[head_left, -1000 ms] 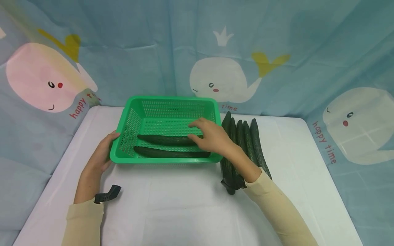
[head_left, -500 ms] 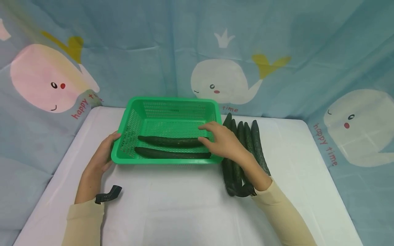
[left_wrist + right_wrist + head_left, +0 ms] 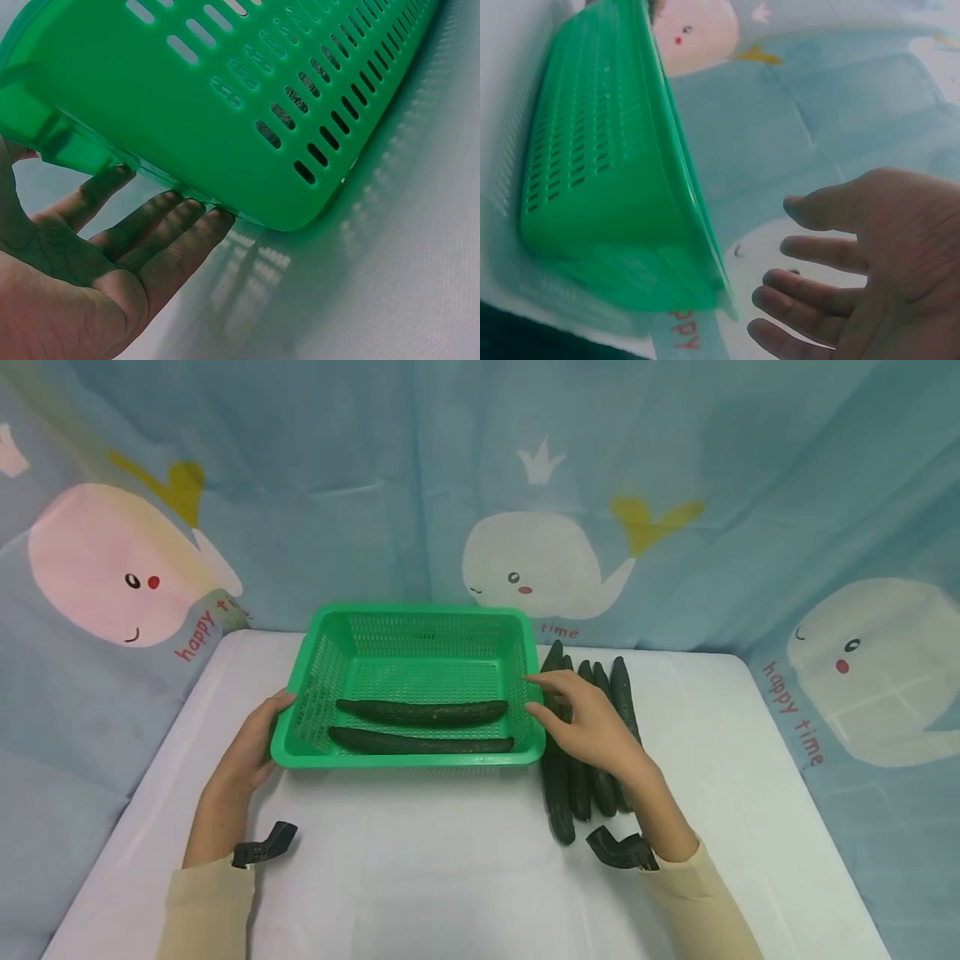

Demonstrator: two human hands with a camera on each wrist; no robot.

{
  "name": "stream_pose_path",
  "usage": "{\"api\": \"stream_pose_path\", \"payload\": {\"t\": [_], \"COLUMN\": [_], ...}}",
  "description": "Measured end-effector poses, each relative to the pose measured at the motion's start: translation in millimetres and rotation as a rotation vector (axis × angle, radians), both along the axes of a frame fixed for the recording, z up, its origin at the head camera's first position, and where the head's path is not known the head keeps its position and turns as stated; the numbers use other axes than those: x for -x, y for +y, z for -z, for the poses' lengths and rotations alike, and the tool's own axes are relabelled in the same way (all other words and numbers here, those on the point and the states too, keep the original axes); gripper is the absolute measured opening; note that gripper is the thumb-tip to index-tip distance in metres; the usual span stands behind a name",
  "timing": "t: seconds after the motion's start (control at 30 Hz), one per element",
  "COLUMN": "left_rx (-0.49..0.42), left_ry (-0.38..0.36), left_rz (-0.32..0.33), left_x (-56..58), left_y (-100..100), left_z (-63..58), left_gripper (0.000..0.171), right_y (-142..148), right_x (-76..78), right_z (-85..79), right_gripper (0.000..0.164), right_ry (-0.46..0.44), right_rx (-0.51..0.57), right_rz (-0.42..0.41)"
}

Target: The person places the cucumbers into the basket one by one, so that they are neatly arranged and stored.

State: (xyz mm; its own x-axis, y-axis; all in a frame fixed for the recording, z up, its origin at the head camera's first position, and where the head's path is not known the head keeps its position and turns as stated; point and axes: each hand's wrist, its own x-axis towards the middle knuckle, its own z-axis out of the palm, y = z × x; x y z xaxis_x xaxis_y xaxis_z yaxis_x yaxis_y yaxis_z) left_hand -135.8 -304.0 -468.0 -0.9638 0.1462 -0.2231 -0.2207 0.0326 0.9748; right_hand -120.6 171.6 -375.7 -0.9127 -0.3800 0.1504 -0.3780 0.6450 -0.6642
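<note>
A green plastic basket stands on the white table, with two long dark cucumbers inside: a rear cucumber and a front cucumber. My left hand rests against the basket's left end. In the left wrist view its fairly straight fingertips touch the green wall. Just right of the basket, my right hand is over several cucumbers lying side by side, partly hiding them. Its fingers and thumb are apart with nothing between them; the right wrist view shows the hand beside the basket's wall.
A light-blue curtain printed with whales hangs close behind the table's back edge. The white tablecloth stretches in front of the basket and to the right of the cucumber row. Each wrist wears a black camera mount.
My right hand has moved from over the basket's cucumbers out to the right, above the cucumber row. The left hand stays at the basket's end, and the cucumbers inside lie as before.
</note>
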Motion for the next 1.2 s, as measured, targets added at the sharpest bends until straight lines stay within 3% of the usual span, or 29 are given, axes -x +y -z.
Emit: {"api": "stream_pose_path", "payload": {"t": [0.2, 0.63, 1.2], "left_rx": [0.024, 0.026, 0.052], "left_ry": [0.019, 0.027, 0.059], "left_rz": [-0.025, -0.027, -0.009], "left_x": [-7.1, -7.9, -2.4], "left_y": [0, 4, 3], "left_z": [4.1, 5.4, 2.3], "left_gripper": [0.079, 0.077, 0.077], "right_y": [17, 72, 98], "right_x": [-8.9, -17.1, -21.4], "right_z": [10.4, 38.5, 57.4], "right_gripper": [0.045, 0.050, 0.052], "right_ry": [-0.016, -0.062, -0.011], "right_rx": [0.027, 0.031, -0.016], "right_rz": [0.071, 0.216, 0.335]}}
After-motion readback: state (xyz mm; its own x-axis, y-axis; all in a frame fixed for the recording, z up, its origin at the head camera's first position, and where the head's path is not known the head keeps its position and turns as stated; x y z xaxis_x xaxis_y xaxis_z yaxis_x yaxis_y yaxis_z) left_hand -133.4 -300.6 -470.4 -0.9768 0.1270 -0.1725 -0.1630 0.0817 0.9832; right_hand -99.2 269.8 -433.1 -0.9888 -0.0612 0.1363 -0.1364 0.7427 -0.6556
